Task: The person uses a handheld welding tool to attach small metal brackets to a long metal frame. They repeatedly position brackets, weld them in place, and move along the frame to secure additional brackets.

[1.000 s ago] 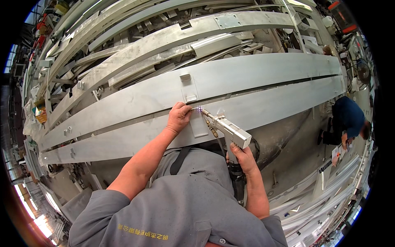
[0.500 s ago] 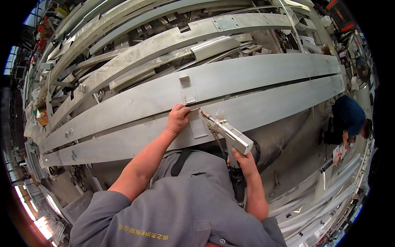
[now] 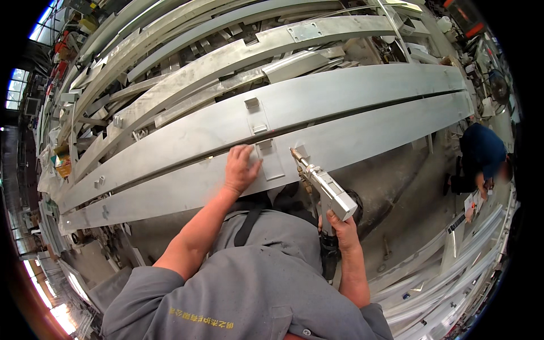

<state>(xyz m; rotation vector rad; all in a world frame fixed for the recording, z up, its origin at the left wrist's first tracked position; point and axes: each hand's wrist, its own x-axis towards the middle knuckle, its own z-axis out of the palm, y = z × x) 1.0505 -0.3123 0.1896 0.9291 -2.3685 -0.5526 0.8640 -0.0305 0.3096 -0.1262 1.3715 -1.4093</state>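
My right hand [image 3: 340, 226] grips the handle of a silver welding gun [image 3: 326, 184] with a copper-coloured nozzle. The nozzle tip is over the near long grey metal panel [image 3: 362, 133], right of a small channel-shaped bracket [image 3: 264, 145] at that panel's far edge. My left hand [image 3: 241, 169] is beside the bracket, fingers bent and thumb apart, with nothing visible in it. Beyond a narrow gap lies a second long panel [image 3: 351, 93]. It carries two small brackets, an upper bracket [image 3: 251, 103] and a lower bracket [image 3: 259, 128].
Long metal beams [image 3: 221, 59] and offcuts fill the area beyond the panels. At the right, a co-worker [image 3: 481, 153] in dark blue bends down. Shiny metal profiles [image 3: 436, 277] lie at lower right. A hose or cable [image 3: 388, 201] runs along the floor.
My left hand has let go near the bracket, drawn back slightly and spread its fingers. The welding gun has moved right and toward me, its nozzle away from the bracket, which now stands uncovered.
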